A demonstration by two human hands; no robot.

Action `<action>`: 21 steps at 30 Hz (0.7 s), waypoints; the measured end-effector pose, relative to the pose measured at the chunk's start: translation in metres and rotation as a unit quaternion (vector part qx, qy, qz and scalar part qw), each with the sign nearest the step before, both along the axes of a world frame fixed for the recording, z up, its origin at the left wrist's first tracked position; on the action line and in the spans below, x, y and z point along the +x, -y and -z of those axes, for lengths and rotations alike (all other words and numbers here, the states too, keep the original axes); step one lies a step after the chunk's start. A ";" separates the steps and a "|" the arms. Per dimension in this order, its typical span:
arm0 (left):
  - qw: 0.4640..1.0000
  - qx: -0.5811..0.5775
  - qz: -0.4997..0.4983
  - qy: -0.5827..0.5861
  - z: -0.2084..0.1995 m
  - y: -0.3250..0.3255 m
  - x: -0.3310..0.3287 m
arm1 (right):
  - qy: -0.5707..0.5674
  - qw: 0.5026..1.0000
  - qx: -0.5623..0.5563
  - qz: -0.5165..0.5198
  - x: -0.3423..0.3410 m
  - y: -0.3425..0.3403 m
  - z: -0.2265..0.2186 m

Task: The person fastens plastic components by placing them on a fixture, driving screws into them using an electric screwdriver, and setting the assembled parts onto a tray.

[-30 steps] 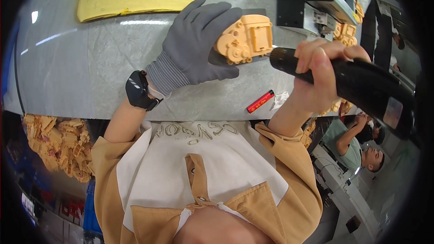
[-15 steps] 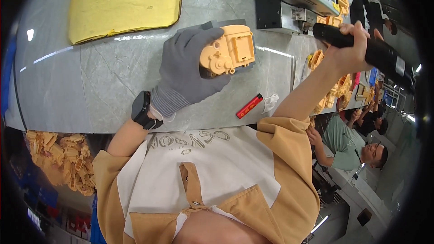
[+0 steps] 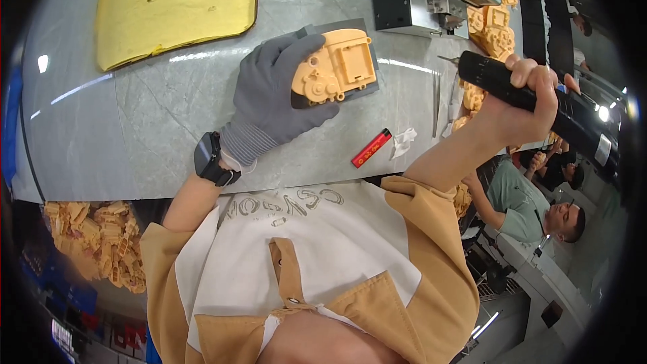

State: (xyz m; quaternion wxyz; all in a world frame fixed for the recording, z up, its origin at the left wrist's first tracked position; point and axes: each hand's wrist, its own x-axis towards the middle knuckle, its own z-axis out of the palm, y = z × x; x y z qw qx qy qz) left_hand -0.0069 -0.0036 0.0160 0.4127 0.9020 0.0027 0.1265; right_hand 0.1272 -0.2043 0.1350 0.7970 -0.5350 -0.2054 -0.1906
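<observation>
My left hand (image 3: pixel 259 98), in a grey knit glove, grips an orange plastic housing (image 3: pixel 342 64) with a square recess and round bosses. The housing rests over a dark flat block (image 3: pixel 350 25) on the table. My bare right hand (image 3: pixel 539 94) is wrapped round a black electric screwdriver (image 3: pixel 495 77). Its thin bit points left toward the housing, with a gap between them. Whether a screw sits on the bit is too small to tell. Just beyond the screwdriver stands a black and silver box-shaped machine (image 3: pixel 424 3) with a metal bracket at its front.
A yellow mat (image 3: pixel 175 10) lies at the far left. Near the table edge are a red lighter-shaped item (image 3: pixel 371 148) and a crumpled white scrap (image 3: pixel 404 143). More orange parts (image 3: pixel 495 30) line the right side; others (image 3: pixel 98 239) are heaped below left. A person (image 3: pixel 529 202) sits at right.
My right hand has drawn the screwdriver down and away from the machine's bracket, so its bit now shows. My left hand still holds the housing in about the same place.
</observation>
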 end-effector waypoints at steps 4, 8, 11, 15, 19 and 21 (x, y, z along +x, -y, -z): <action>1.000 -0.005 0.012 0.001 0.000 -0.006 -0.003 | 0.035 0.999 0.022 0.023 0.009 0.001 -0.003; 0.998 -0.045 0.011 0.041 0.012 -0.005 -0.006 | 0.060 0.983 -0.059 0.161 0.055 0.006 0.002; 0.999 -0.012 0.008 0.040 0.012 -0.005 -0.005 | 0.037 0.987 -0.105 0.116 0.058 -0.015 0.022; 0.999 0.016 0.020 0.031 0.012 -0.007 -0.005 | 0.003 0.983 -0.161 0.091 0.028 -0.003 0.033; 0.998 0.021 0.013 0.053 0.010 -0.009 -0.002 | -0.006 0.997 -0.047 0.055 -0.002 -0.008 0.005; 0.998 -0.025 0.007 0.052 0.006 -0.008 -0.007 | -0.021 0.996 0.037 -0.072 -0.017 -0.015 -0.007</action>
